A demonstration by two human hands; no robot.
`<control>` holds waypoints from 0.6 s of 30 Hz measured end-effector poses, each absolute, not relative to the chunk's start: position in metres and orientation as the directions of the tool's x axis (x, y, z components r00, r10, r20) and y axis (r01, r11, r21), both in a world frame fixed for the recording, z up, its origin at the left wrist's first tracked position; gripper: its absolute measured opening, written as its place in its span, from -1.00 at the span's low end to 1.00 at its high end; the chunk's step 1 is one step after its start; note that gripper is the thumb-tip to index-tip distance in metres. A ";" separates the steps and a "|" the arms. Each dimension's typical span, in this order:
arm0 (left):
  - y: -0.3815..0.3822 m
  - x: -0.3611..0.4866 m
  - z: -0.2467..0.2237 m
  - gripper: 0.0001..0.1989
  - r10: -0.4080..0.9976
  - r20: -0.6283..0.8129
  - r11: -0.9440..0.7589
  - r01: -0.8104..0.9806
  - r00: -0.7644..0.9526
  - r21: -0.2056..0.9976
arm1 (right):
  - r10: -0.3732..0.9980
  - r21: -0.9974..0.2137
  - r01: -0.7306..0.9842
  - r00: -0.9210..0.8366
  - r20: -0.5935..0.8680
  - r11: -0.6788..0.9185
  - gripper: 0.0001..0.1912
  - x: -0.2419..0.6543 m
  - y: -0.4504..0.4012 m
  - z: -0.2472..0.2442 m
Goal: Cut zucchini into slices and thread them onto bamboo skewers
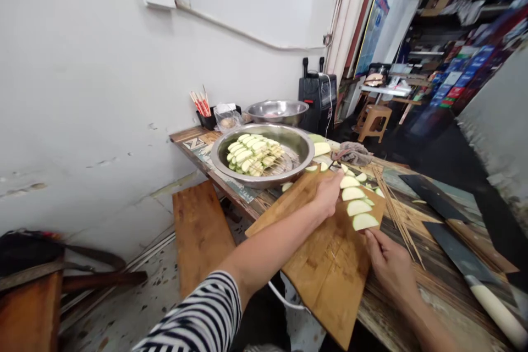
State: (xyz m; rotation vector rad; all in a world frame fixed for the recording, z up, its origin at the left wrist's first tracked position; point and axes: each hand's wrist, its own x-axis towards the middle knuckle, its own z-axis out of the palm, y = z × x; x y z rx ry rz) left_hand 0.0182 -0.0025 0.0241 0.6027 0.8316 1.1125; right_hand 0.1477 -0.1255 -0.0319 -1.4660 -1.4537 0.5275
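A row of half-round zucchini slices (358, 207) with green rind is threaded on a thin skewer above the wooden cutting board (325, 264). My right hand (390, 261) pinches the skewer's near end, just below the closest slice. At the far end of the row, my left hand (329, 193) has its fingers closed on the skewered slices; the exact contact is partly hidden. Loose zucchini slices (324, 166) lie around the board's far edge. Beyond my left hand, a steel basin (264, 180) holds many skewered slices piled on its left side.
Bare bamboo skewers (398, 214) lie right of the board. Farther right are a dark cleaver (433, 195) and another with a pale handle (495, 308). A rag (352, 153), second basin (277, 112) and black speaker (317, 99) stand behind. A wooden bench (202, 231) is lower left.
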 end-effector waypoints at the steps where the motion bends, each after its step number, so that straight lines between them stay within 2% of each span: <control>1: -0.002 0.015 0.029 -0.69 0.944 -0.265 0.329 -0.511 0.196 0.794 | 0.945 -0.881 0.441 0.180 0.274 0.171 -0.56 0.147 -0.125 -0.029; 4: -0.010 -0.003 0.044 -0.73 0.974 -0.182 0.224 -0.430 0.137 0.875 | 0.989 -0.970 0.214 0.064 0.130 0.114 -0.55 0.148 -0.125 -0.021; 9: -0.060 -0.060 0.049 -0.76 0.984 0.121 -0.069 -0.341 0.134 0.937 | 0.989 -0.999 -0.021 -0.144 0.028 0.025 -0.62 0.163 -0.126 -0.017; 13: -0.115 -0.118 0.027 -0.71 0.954 0.299 -0.300 -0.152 -0.029 0.942 | 0.975 -0.998 -0.062 -0.219 0.037 0.024 -0.62 0.170 -0.129 -0.022; 15: -0.139 -0.143 0.015 -0.70 0.953 0.286 -0.292 -0.046 -0.100 0.955 | 0.968 -0.998 -0.038 -0.245 0.049 0.040 -0.62 0.169 -0.130 -0.025; 18: -0.166 -0.169 0.002 -0.70 0.964 0.235 -0.234 0.022 -0.125 0.972 | 0.957 -0.993 0.062 -0.278 0.083 0.104 -0.62 0.163 -0.128 -0.025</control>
